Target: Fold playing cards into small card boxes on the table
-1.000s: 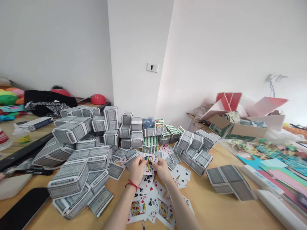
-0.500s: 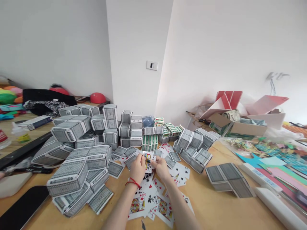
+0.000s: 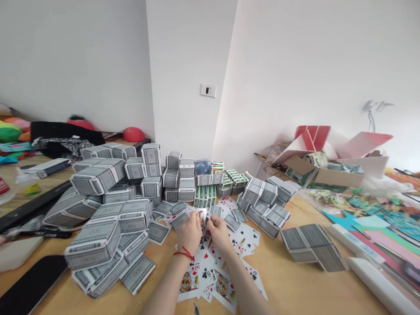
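Both hands [image 3: 190,234] grip a playing card [image 3: 202,214] between them.

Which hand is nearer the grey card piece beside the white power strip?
Right. The right hand is left of the grey card piece, apart from it; the left hand, over beyond the right hand, is farther away.

Court card [image 3: 202,213], white w/ multicol. figure, is facing up twd. viewer, its long axis running away from the body, btwn L hand [image 3: 190,232] & R hand [image 3: 219,232]. Both are pinching its sides, hiding pt. of the print. It is looking narrow; the grip is obscuring any exact fold.
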The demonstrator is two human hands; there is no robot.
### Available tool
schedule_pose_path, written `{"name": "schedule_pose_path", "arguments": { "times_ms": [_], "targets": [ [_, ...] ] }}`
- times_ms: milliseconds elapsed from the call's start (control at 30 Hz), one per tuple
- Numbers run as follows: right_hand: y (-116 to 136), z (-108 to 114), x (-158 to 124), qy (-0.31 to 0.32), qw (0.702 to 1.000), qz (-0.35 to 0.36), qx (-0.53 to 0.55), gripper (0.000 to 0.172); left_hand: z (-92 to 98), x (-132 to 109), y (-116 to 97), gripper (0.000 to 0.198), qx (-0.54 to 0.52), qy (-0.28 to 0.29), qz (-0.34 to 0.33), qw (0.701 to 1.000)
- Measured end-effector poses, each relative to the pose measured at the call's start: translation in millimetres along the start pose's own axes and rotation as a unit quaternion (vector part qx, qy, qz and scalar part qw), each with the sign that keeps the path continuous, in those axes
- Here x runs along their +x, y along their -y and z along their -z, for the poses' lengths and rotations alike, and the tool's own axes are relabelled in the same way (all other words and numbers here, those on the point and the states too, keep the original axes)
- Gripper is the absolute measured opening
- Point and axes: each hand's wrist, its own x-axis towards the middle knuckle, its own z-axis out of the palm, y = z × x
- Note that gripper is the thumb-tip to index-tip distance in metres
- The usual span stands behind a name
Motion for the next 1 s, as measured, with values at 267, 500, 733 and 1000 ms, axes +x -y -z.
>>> {"name": "schedule_pose_path", "arguments": {
  "times_ms": [267,500,733,1000],
  "targets": [
    [-8,-14,-7,-0.137,0.973,0.065,-0.173,0.019,-4.1,-1,2,0.02,-0.054,0.021,-0.016,0.998],
    [2,-2,0,-0.011,0.973,-0.11,0.203,0.023,-3.7,5,8,0.023,-0.133,-0.031,0.069,0.988],
    [1,-4,-2,0.002,0.96,-0.16,0.23,0.02,-0.3,1,-2,0.019,-0.226,-0.039,0.036,0.973],
    [3,-14,-4,0.036,0.918,-0.205,0.338,0.034,-5.5,2,1,0.02,-0.224,-0.069,0.068,0.97]
  ]
}}
